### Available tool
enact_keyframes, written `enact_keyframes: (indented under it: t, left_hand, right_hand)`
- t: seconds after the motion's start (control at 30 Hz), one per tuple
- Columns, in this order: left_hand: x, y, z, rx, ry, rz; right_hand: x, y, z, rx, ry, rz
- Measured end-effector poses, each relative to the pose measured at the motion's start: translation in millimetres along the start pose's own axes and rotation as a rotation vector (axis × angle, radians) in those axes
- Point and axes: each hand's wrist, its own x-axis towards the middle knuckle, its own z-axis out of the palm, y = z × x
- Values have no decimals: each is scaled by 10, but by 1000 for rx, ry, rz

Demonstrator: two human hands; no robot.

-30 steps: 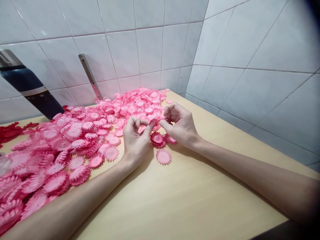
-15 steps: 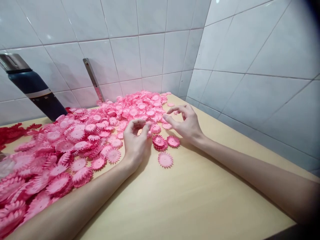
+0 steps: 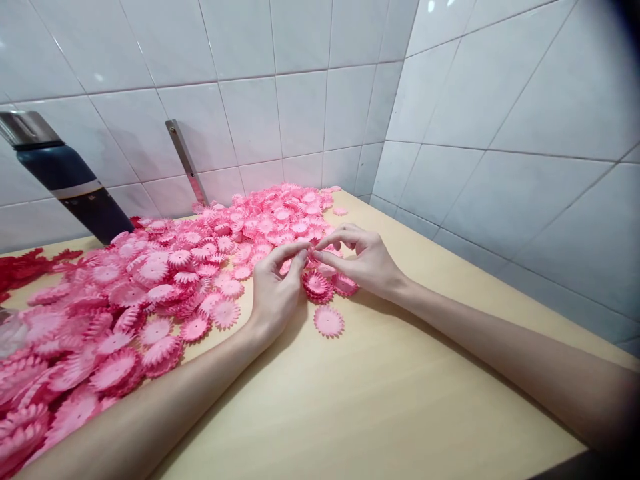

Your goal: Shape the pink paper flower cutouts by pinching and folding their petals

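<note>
Thumb and index finger of my left hand [image 3: 276, 287] are pinched together on a pink scalloped flower disc [image 3: 312, 245], which is mostly hidden by the fingers. From the other side, my right hand [image 3: 373, 265] has its thumb and index fingertips closed at the edge of that same disc. Just beneath the fingertips lies a small stack of darker pink discs [image 3: 317, 285], with another disc [image 3: 345, 284] beside it, partly under my right hand. Nearer to me, one light pink disc [image 3: 329, 321] rests flat on the table.
A large heap of pink discs [image 3: 160, 293] spreads along the left and back of the wooden table [image 3: 360, 400]. A dark blue bottle [image 3: 75, 183], red pieces [image 3: 23, 268] and an upright metal strip [image 3: 186, 160] stand or lie behind it. Tiled walls [image 3: 500, 200] border the table.
My right hand has moved left and slightly down, and its fingertips have come together at the disc in my left hand. My left hand has stayed nearly in place.
</note>
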Motion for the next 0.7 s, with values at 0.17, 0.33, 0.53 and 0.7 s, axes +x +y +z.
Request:
enact_keyframes:
  t: [0.17, 0.33, 0.53, 0.7]
  left_hand:
    - [0, 34, -16, 24, 8, 14]
    - [-4, 26, -18, 22, 7, 29]
    - [2, -7, -23, 7, 28, -13]
    - [2, -24, -50, -8, 32, -38]
  right_hand:
    - [-20, -83, 0, 224, -216, 165]
    - [-32, -74, -6, 384, -301, 273]
    - [-27, -80, -6, 357, -295, 227]
    - [-32, -72, -19, 336, -329, 225]
